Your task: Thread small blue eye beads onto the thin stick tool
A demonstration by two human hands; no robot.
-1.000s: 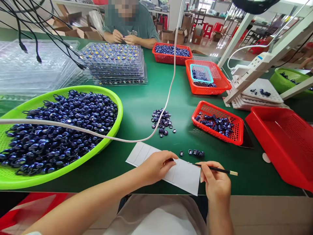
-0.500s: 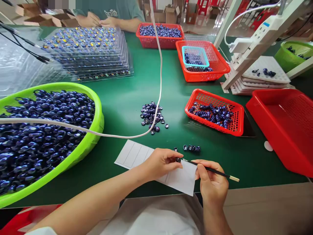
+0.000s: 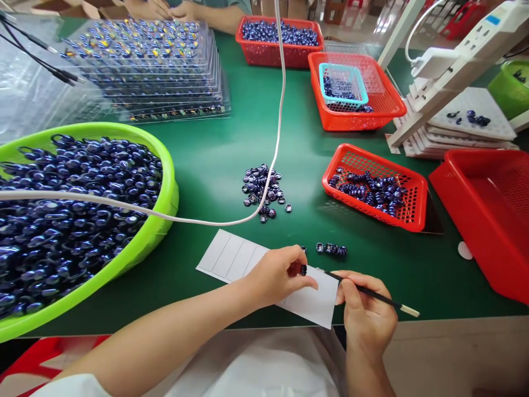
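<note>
My left hand (image 3: pixel 285 274) is closed, with a small dark piece (image 3: pixel 304 270) held at its fingertips. In my right hand (image 3: pixel 366 303) is a thin black brush-like stick (image 3: pixel 382 298) with a pale end, its tip pointing left toward that piece. Both hands are over a white ruled paper sheet (image 3: pixel 231 256) near the table's front edge. Just beyond them lies a short row of shiny dark blue pieces (image 3: pixel 333 250). Farther back, a loose heap of similar pieces (image 3: pixel 264 187) rests on the green table.
A big green basket (image 3: pixel 171 182) full of dark blue pieces stands left. Red baskets (image 3: pixel 419 204) hold more at the right and back. A white cable (image 3: pixel 198 222) crosses the table. Clear trays (image 3: pixel 225 102) are stacked at the back left, near another person's hands (image 3: pixel 173 11).
The head view has shifted, so the table's contents appear higher and mostly farther right. My left fingers have turned the small piece, and its thumb sits a little apart. The stick stays in my right hand.
</note>
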